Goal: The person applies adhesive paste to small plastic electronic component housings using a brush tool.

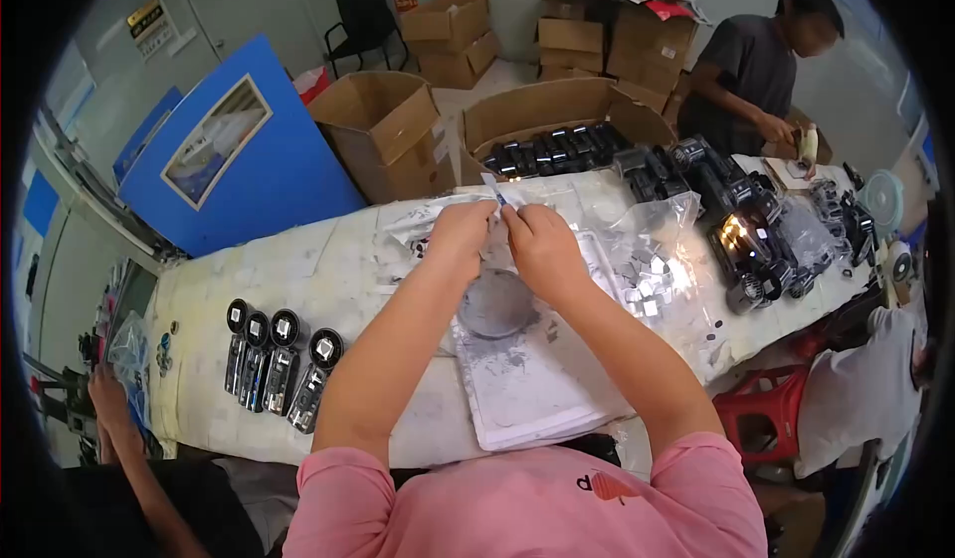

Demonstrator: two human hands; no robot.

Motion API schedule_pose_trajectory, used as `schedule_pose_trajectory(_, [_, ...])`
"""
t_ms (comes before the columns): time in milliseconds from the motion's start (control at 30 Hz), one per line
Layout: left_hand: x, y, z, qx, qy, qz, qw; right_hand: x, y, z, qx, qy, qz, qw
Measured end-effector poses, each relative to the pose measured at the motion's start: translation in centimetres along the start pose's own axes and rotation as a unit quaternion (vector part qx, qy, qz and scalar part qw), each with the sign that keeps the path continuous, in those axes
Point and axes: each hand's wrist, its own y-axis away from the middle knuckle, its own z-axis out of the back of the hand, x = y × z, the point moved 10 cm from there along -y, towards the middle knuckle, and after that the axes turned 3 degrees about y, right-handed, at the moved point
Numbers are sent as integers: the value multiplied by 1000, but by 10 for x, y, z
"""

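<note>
Over the pale desk (229, 270), beyond a round grey disc (495, 304), the right hand (545, 248), grip pinched close, holds a slim white-and-blue strip (493, 188); the left hand (462, 230) curls beside it, its hold unclear

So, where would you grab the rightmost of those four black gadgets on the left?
Probably the narrow body of that gadget, from above and the near side, pinching across its width: it lies with its wide round end pointing away.
</note>
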Motion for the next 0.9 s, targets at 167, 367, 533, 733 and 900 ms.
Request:
schedule_pose_trajectory(167, [-12, 4, 4, -22, 51, -5, 998, 5, 11, 1, -7, 12, 36, 999])
schedule_pose_trajectory(367, [-8, -4, 9, -19, 43, 9, 999, -11, 16, 3, 12, -10, -34, 999])
schedule_pose_trajectory(533, [-3, 1, 1, 1, 62, 11, 998, -71, 25, 6, -60, -277, -370, 885])
schedule_pose_trajectory(733, [-14, 19, -13, 28, 47, -43, 998, -56, 46, -56, -18, -647, -564, 513])
schedule_pose_trajectory(900, [-11, 12, -6, 10, 82, -48, 995, -55, 54, -61, -15, -658, -597, 459])
